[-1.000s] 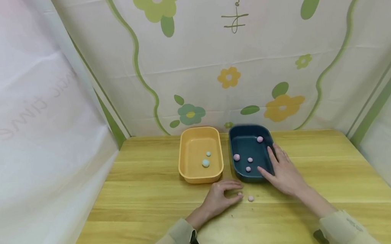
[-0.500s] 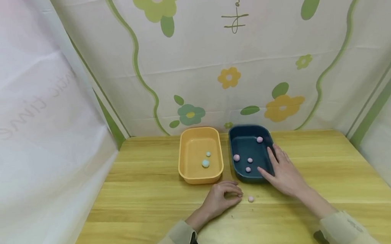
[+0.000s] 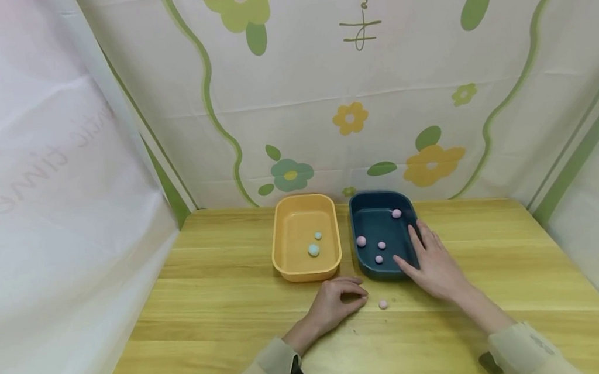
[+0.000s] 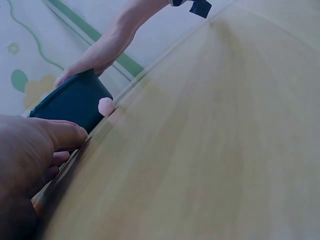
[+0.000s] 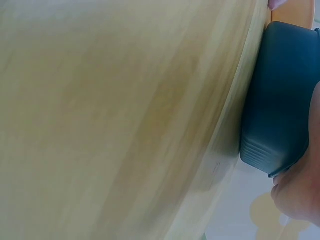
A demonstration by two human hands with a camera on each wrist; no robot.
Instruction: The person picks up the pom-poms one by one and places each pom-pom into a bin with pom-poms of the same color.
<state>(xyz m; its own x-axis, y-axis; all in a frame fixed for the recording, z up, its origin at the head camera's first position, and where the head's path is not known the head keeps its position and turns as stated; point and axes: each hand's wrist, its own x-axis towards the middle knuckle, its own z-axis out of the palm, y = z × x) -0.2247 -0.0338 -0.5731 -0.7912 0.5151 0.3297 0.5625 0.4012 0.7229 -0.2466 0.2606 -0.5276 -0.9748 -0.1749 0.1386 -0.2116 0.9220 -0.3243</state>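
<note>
A dark blue tray (image 3: 388,274) with several small pink balls inside stands on the table. My right hand (image 3: 438,267) holds its right side, thumb and forefinger over the rim and other fingers along the outer wall. In front of the trays, my left hand (image 3: 332,305) pinches a small pink ball between thumb and fingertips, low over the table; the fingers hide that ball now. Another pink ball (image 3: 383,304) lies on the table just right of the left fingertips, and shows in the left wrist view as a pink ball (image 4: 106,106) before the blue tray.
Left of the blue tray stands a yellow tray (image 3: 281,259) with two light green balls (image 3: 313,250) in it. The wooden table (image 3: 225,310) ends at a white printed cloth (image 3: 291,82) behind, with more cloth at both sides.
My left thumb and fingers have closed together over the small pink ball that showed between them a second ago. The right hand, trays and other balls stay in place.
</note>
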